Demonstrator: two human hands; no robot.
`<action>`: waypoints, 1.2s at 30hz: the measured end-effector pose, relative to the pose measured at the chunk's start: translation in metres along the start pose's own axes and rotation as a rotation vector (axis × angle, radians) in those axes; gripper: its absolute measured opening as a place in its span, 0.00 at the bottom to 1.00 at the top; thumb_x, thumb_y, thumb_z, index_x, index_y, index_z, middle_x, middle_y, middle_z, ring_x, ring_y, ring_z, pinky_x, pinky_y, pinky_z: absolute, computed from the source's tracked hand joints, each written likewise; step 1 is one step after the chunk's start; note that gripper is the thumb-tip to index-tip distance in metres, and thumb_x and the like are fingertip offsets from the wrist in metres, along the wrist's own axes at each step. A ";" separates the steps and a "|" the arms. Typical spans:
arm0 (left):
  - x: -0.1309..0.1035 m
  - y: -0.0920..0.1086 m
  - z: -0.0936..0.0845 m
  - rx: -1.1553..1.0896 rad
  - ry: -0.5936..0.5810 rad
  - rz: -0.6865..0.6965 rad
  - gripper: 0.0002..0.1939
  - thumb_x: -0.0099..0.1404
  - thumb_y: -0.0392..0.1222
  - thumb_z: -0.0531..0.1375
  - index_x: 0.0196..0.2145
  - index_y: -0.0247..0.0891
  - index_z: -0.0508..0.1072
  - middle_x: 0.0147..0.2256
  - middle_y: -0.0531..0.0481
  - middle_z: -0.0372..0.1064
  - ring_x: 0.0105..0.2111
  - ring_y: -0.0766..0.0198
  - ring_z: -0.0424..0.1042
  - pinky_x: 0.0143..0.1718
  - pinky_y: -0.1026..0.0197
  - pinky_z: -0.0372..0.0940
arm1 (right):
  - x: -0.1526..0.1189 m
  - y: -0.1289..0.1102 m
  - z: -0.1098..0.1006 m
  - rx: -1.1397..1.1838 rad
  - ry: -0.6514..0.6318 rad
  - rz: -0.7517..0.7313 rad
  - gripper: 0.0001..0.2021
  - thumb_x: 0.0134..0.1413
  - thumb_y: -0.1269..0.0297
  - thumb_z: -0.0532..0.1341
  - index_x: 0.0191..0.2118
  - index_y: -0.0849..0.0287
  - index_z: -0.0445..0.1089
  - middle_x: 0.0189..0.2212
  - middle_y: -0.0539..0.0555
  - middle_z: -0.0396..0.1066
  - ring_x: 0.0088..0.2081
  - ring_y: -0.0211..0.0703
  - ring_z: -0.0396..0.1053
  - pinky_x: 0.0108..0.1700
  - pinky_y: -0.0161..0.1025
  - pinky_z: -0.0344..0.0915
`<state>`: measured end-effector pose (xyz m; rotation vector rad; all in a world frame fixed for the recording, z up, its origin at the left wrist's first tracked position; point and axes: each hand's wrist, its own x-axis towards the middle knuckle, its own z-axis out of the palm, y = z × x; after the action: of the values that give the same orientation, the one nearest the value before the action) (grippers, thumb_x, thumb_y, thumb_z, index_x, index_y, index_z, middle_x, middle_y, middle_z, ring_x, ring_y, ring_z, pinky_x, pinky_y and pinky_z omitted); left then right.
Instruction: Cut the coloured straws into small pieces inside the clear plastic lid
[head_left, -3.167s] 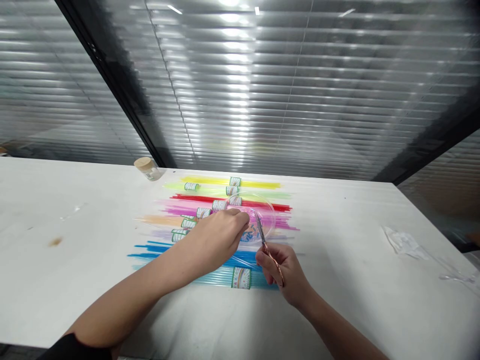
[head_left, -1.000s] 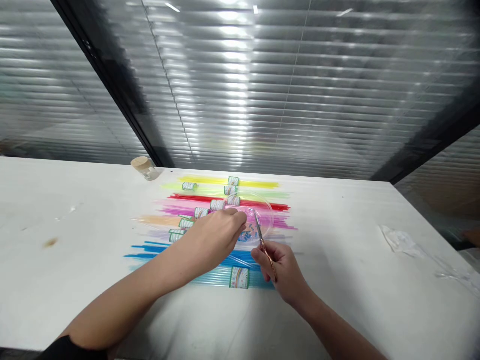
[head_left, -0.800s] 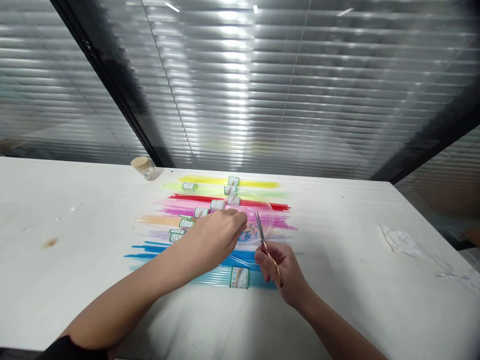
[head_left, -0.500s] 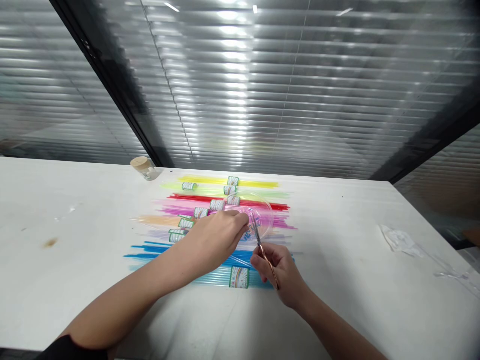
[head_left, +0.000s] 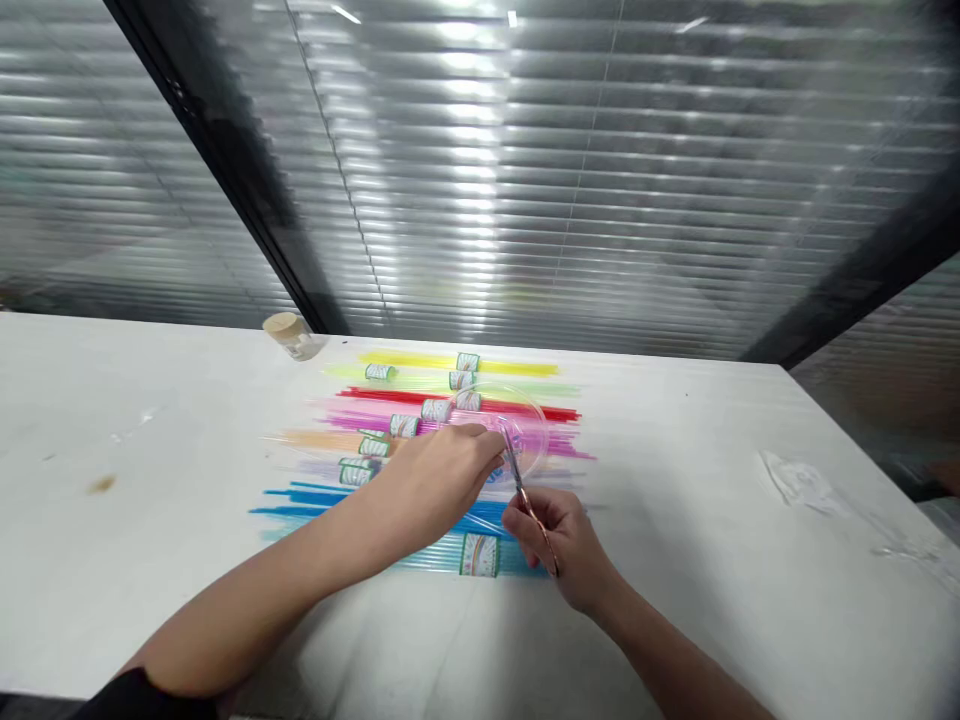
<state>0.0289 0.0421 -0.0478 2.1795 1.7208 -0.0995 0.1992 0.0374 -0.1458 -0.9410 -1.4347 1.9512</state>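
My right hand [head_left: 553,538] grips scissors [head_left: 526,502] by their copper-coloured handles, with the steel blades pointing up and away from me. Close beside the blade tips, my left hand [head_left: 459,470] is closed in a pinch. What its fingers hold is hidden or too small to make out. Under both sits a clear round dish [head_left: 545,432] with small blue pieces inside. The dish rests over bundles of thin coloured plastic straws, among them red straws [head_left: 375,395], blue straws [head_left: 300,497] and light blue straws [head_left: 439,556]. Printed paper bands [head_left: 479,555] wrap the bundles.
On the white table [head_left: 150,560], a jar with a tan lid [head_left: 289,334] stands at the back left. A crumpled white wrapper [head_left: 799,483] and clear plastic [head_left: 911,550] lie at the right. Window blinds [head_left: 480,200] rise behind the table's back edge.
My left hand has shifted slightly to the right, its fingertips closer to the scissor blades. My right hand and the scissors have hardly moved.
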 end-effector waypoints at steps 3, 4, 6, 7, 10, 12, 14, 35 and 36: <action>-0.003 -0.001 -0.003 -0.011 0.015 -0.022 0.13 0.73 0.44 0.48 0.35 0.39 0.68 0.36 0.48 0.71 0.32 0.59 0.70 0.27 0.61 0.55 | 0.000 -0.001 -0.001 0.008 0.013 0.001 0.26 0.52 0.44 0.64 0.20 0.57 0.56 0.13 0.43 0.51 0.19 0.32 0.46 0.22 0.34 0.43; -0.004 -0.002 -0.005 -0.003 0.023 -0.035 0.13 0.73 0.44 0.48 0.35 0.39 0.68 0.35 0.48 0.71 0.32 0.60 0.70 0.26 0.61 0.54 | 0.000 -0.001 -0.002 0.002 0.025 0.001 0.26 0.52 0.43 0.64 0.20 0.58 0.57 0.13 0.43 0.51 0.19 0.32 0.46 0.22 0.34 0.43; -0.006 -0.002 -0.007 0.033 0.033 -0.055 0.12 0.73 0.43 0.48 0.34 0.38 0.67 0.34 0.48 0.71 0.30 0.60 0.68 0.24 0.61 0.52 | 0.001 0.000 -0.003 -0.018 0.048 0.003 0.26 0.52 0.43 0.64 0.20 0.58 0.57 0.13 0.43 0.52 0.19 0.32 0.46 0.22 0.34 0.44; -0.007 -0.003 -0.009 0.055 0.033 -0.058 0.13 0.73 0.43 0.48 0.33 0.38 0.67 0.33 0.48 0.70 0.29 0.61 0.68 0.24 0.61 0.52 | 0.001 0.000 -0.003 -0.028 0.054 0.004 0.26 0.52 0.43 0.64 0.20 0.58 0.57 0.13 0.43 0.51 0.19 0.32 0.46 0.22 0.34 0.44; -0.007 -0.004 -0.011 0.102 0.008 -0.052 0.14 0.73 0.41 0.47 0.31 0.37 0.66 0.32 0.48 0.70 0.28 0.61 0.68 0.24 0.62 0.51 | 0.002 0.002 -0.004 -0.057 0.059 0.006 0.27 0.53 0.42 0.63 0.20 0.58 0.55 0.13 0.43 0.51 0.19 0.32 0.46 0.22 0.34 0.44; -0.006 -0.004 -0.011 0.115 -0.004 -0.051 0.14 0.73 0.41 0.47 0.30 0.37 0.66 0.32 0.47 0.70 0.29 0.61 0.68 0.24 0.62 0.51 | 0.003 0.003 -0.005 -0.079 0.061 0.015 0.27 0.53 0.42 0.63 0.20 0.58 0.55 0.13 0.43 0.51 0.19 0.32 0.46 0.22 0.34 0.45; -0.006 -0.005 -0.011 0.125 -0.003 -0.045 0.14 0.72 0.40 0.47 0.30 0.37 0.66 0.32 0.47 0.71 0.28 0.61 0.68 0.24 0.62 0.50 | 0.003 0.005 -0.005 -0.097 0.063 0.028 0.27 0.53 0.41 0.63 0.20 0.58 0.55 0.13 0.43 0.52 0.18 0.32 0.47 0.22 0.33 0.45; -0.008 0.000 -0.016 0.137 -0.039 -0.022 0.13 0.71 0.38 0.47 0.30 0.38 0.66 0.32 0.49 0.71 0.28 0.62 0.68 0.23 0.63 0.51 | -0.001 0.003 -0.003 0.008 -0.005 -0.043 0.25 0.55 0.43 0.62 0.22 0.58 0.59 0.15 0.44 0.53 0.20 0.32 0.47 0.23 0.34 0.45; -0.008 0.000 -0.016 0.135 -0.038 -0.025 0.13 0.70 0.37 0.47 0.30 0.38 0.66 0.32 0.49 0.71 0.28 0.62 0.68 0.23 0.63 0.51 | 0.000 0.004 -0.003 0.016 -0.002 -0.044 0.24 0.55 0.43 0.62 0.22 0.59 0.60 0.15 0.44 0.54 0.20 0.32 0.48 0.23 0.34 0.45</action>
<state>0.0240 0.0399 -0.0307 2.2358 1.7676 -0.2686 0.2016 0.0377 -0.1499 -0.8928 -1.4272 1.9293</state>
